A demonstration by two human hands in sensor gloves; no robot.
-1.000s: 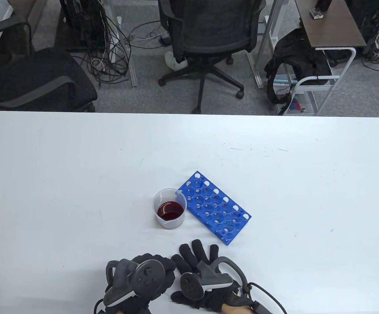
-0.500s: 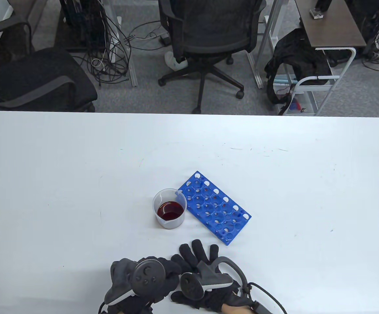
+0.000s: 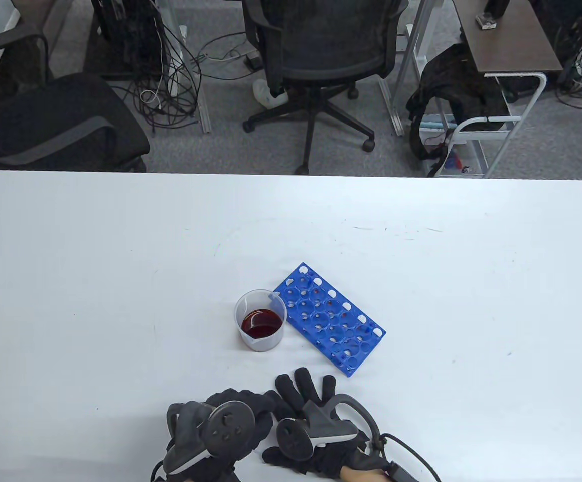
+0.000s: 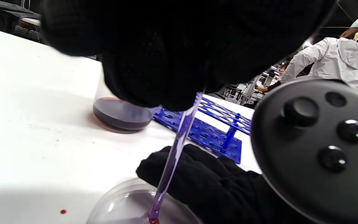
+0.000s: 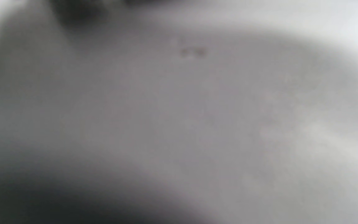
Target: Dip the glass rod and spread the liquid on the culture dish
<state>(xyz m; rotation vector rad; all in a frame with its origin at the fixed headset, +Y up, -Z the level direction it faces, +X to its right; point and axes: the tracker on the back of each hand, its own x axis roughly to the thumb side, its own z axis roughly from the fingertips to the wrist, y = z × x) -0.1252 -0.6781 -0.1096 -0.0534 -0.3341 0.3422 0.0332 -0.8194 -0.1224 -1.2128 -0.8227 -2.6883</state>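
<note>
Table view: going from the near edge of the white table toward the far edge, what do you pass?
Left hand and right hand → beaker of dark red liquid → far end of the blue rack → bare table.

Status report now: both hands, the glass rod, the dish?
Left hand grips glass rod, tip down in culture dish, red liquid at tip. Right hand rests flat beside the dish. Beaker and rack stand apart.

Table view: high, steep look down over desk [image 3: 120,261], facing far edge and chairs [image 3: 316,55]. Left wrist view: v. close, low over desk, tilted; shares beaker [image 4: 120,115] [image 3: 261,321] and blue rack [image 4: 210,130] [image 3: 331,319] w/ table view. Right wrist view: too close, all blur.
</note>
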